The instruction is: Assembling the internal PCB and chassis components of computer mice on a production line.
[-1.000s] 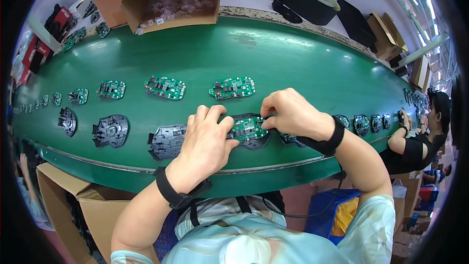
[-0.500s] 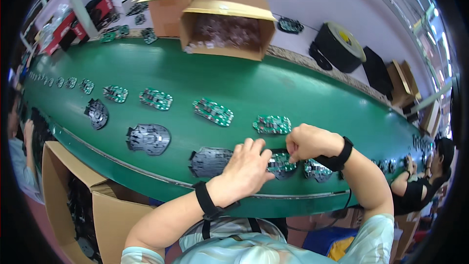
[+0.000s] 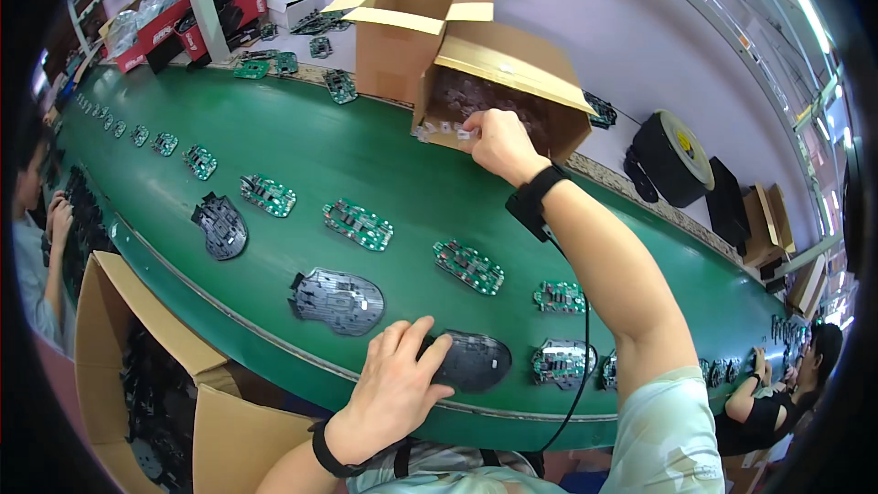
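Note:
My left hand (image 3: 395, 382) grips the left end of a dark computer-mouse shell (image 3: 476, 361) between thumb and fingers, by the near edge of the green conveyor belt (image 3: 366, 165). The shell's smooth dark face is up. At the front of a tilted cardboard box (image 3: 572, 133), my right hand (image 3: 503, 146) has its fingers pinched together. Small clear plastic pieces (image 3: 445, 127) lie at the box's lip beside the fingertips. Whether one is in the pinch is hard to make out. Right of the held shell lies another shell with a circuit board (image 3: 558, 361) in it.
Green circuit boards (image 3: 358, 224) lie in a row along the belt, with open shells (image 3: 338, 300) nearer me. Another open carton (image 3: 398, 55) stands behind. A carton of dark parts (image 3: 151, 357) is at lower left. Co-workers sit at both ends; a black cable (image 3: 587, 348) hangs from my right wrist.
My right hand has left the shell with the board and reached to the box of clear pieces. My left hand has taken hold of the neighbouring shell, which now shows a smooth face. The view has shifted.

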{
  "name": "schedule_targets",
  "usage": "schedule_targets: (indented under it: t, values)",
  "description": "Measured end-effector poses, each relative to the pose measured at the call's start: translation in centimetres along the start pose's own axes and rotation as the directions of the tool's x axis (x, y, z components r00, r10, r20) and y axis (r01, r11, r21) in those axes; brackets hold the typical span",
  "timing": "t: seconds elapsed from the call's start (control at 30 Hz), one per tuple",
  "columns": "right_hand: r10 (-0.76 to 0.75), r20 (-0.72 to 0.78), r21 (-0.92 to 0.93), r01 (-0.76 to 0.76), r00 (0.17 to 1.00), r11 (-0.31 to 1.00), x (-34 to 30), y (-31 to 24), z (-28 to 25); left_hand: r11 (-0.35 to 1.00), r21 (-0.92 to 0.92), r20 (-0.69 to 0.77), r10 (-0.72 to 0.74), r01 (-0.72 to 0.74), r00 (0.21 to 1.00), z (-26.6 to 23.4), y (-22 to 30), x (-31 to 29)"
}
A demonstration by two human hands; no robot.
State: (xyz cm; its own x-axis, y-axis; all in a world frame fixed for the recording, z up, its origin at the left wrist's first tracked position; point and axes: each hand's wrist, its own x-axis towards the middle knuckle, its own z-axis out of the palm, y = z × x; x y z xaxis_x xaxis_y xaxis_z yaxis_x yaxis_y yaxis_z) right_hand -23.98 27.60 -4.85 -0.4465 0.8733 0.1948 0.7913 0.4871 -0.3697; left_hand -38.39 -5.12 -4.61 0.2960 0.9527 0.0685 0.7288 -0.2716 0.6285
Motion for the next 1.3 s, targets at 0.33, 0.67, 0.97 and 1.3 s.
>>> schedule_targets:
  t: [0.33,0.67,0.97,1.3]
  values:
    - [0.161,0.142,-0.049,-0.155,0.977,0.987,7.6,-1.7,6.3,0.985,-0.165,-0.013,0.054,-0.055,0.998,-1.1,-7.8,0.5]
    - [-0.007,0.308,0.286,-0.085,0.951,0.954,-8.1,-4.5,2.7,0.976,-0.204,-0.023,0.074,-0.078,0.997,3.2,-11.2,0.7]
    - [-0.188,0.231,0.300,0.114,0.955,0.947,-25.4,-4.6,5.3,0.989,-0.136,0.001,0.064,-0.063,0.998,6.6,-9.1,1.1]
    - [-0.173,0.214,0.116,0.151,0.961,0.982,-27.4,-3.4,4.6,0.997,-0.068,0.023,0.045,-0.043,0.999,8.3,-6.9,1.9]
